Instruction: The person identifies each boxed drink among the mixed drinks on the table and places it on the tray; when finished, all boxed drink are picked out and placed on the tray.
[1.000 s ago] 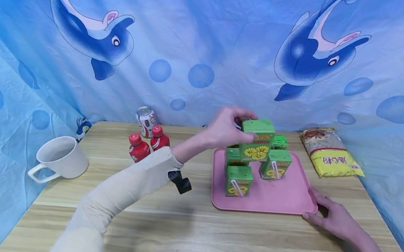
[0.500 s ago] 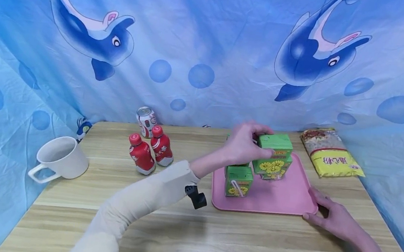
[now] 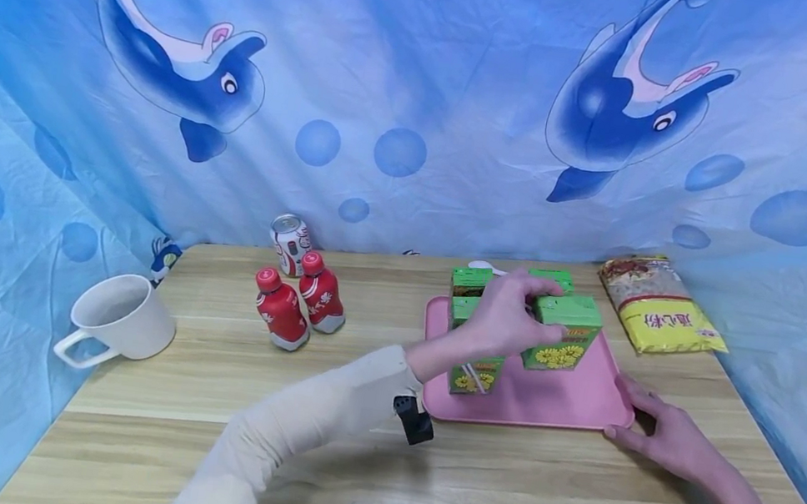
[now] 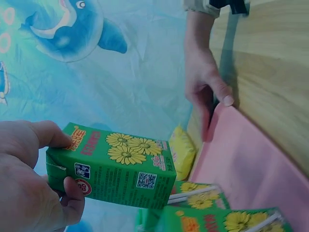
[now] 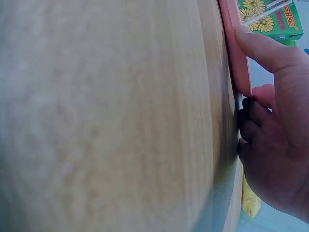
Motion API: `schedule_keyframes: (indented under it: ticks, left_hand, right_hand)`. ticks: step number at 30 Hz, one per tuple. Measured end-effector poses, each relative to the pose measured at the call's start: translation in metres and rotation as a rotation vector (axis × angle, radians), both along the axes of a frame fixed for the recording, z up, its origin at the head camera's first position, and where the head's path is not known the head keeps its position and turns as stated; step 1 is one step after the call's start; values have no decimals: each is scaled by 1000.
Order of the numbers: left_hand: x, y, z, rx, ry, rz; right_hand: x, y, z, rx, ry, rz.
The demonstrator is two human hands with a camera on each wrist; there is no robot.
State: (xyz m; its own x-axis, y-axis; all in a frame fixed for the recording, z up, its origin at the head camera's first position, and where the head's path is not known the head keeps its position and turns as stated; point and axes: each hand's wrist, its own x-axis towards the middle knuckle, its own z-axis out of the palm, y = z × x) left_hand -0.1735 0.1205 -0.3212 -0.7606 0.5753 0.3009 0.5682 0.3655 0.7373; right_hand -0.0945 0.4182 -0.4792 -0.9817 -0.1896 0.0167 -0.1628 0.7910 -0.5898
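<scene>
My left hand (image 3: pixel 509 317) grips a green drink carton (image 3: pixel 563 339) with yellow flowers by its upper end, thumb and fingers on its sides. In the left wrist view the carton (image 4: pixel 116 169) hangs over other cartons and beside the pink tray (image 4: pixel 251 150). Several similar cartons stand on the left and back of the tray; a front one (image 3: pixel 476 377) has a straw on its face, and my left hand partly covers it. My right hand (image 3: pixel 671 436) pinches the tray's near right corner, thumb on the rim (image 5: pixel 240 53) and fingers curled at the side.
Left of the tray stand two red bottles (image 3: pixel 282 309) and a drink can (image 3: pixel 290 243). A white mug (image 3: pixel 124 314) lies tilted at the table's left edge. Behind the tray is a white spoon-like thing (image 3: pixel 485 266); a yellow food packet (image 3: pixel 661 305) lies at the back right.
My left hand has carried the carton rightward and toward me, lower over the tray's right part. Both red bottles have come fully into view. My right hand stays on the tray corner.
</scene>
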Motion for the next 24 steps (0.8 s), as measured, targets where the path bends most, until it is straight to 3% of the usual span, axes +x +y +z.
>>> schedule_keyframes:
  ticks: [8,20,24]
  left_hand:
    - [7,12,-23,-65,24,33]
    - [15,28,-50,-94,56,70]
    - [16,30,-58,-79,34,75]
  right_hand:
    - [0,0,0,2,4,4]
    - [0,1,-1,9,21,10]
    - [0,0,0,5,22,11]
